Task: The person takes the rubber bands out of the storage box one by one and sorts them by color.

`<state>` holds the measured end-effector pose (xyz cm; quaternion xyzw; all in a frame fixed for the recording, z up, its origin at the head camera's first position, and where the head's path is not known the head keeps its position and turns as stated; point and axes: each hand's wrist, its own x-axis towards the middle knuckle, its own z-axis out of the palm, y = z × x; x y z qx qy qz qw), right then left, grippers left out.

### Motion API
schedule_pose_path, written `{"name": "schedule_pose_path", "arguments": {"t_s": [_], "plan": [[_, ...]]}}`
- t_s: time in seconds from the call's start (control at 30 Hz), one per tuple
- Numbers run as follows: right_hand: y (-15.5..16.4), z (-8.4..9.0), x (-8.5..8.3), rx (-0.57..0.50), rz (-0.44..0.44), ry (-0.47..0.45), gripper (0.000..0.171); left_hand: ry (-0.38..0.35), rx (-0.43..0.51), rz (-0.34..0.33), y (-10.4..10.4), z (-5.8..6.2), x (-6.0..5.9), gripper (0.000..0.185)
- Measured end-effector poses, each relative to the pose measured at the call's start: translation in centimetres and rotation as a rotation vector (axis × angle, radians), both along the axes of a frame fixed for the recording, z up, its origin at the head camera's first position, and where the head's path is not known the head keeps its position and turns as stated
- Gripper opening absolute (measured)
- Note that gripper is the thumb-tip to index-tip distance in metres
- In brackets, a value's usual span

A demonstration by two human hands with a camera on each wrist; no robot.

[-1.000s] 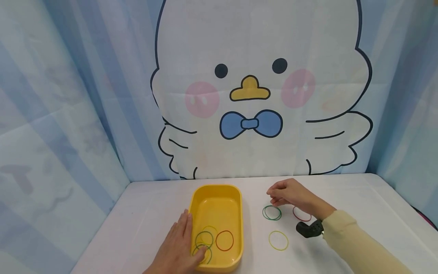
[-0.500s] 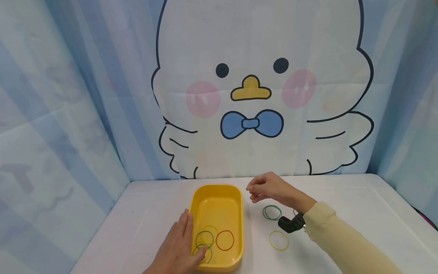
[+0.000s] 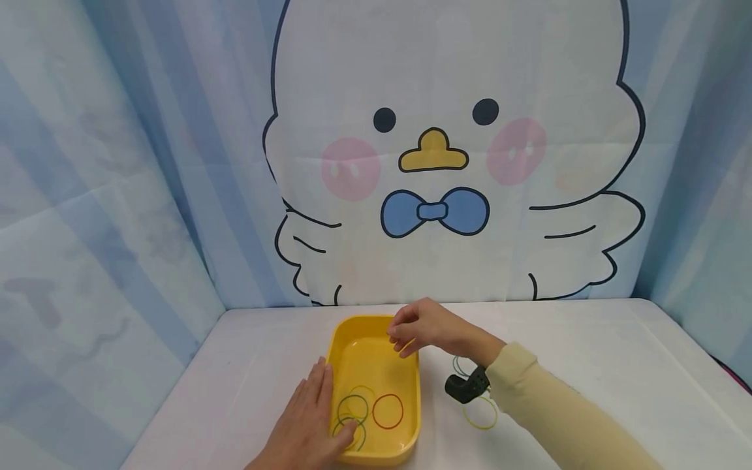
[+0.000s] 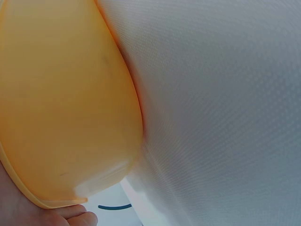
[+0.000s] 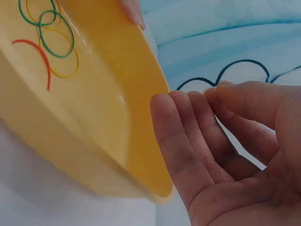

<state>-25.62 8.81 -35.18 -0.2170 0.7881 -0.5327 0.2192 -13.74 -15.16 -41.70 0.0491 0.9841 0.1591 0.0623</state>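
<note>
My left hand (image 3: pixel 308 421) rests along the left side of a yellow tray (image 3: pixel 364 359), with its thumb over the rim. Inside, near the front, lie several thin rubber bands: a red one (image 3: pixel 388 394), green ones (image 5: pixel 74 42) and yellow ones (image 5: pixel 77 68), overlapping. Above the tray's far right corner is my right hand (image 3: pixel 431 326), thumb and index fingertips meeting. No band shows between them, and whether something thin is pinched there is hidden. In the left wrist view, the tray's outer wall (image 4: pixel 70 94) fills the left side.
On the white table (image 3: pixel 558 365), right of the tray, a yellow rubber band (image 3: pixel 481 428) and green ones (image 3: pixel 455 367) lie partly behind my right wrist. A dark wrist device (image 3: pixel 467 386) sits under that wrist. A printed curtain (image 3: pixel 435 267) stands behind the table.
My right hand has moved left, from above the green bands on the table to over the tray's far right corner. My left hand stays on the tray, and the red band on the table is now covered.
</note>
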Motion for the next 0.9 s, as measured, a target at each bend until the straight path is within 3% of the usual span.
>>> {"name": "schedule_pose_path", "arguments": {"t_s": [0.57, 0.9], "plan": [[-4.1, -1.8, 0.9, 0.055, 0.046, 0.008, 0.015, 0.027, 0.008, -0.038, -0.4, -0.1, 0.1, 0.098], [-5.0, -2.5, 1.2, 0.197, 0.037, 0.086, 0.012, 0.028, 0.02, -0.046, -0.5, -0.1, 0.0, 0.097]]}}
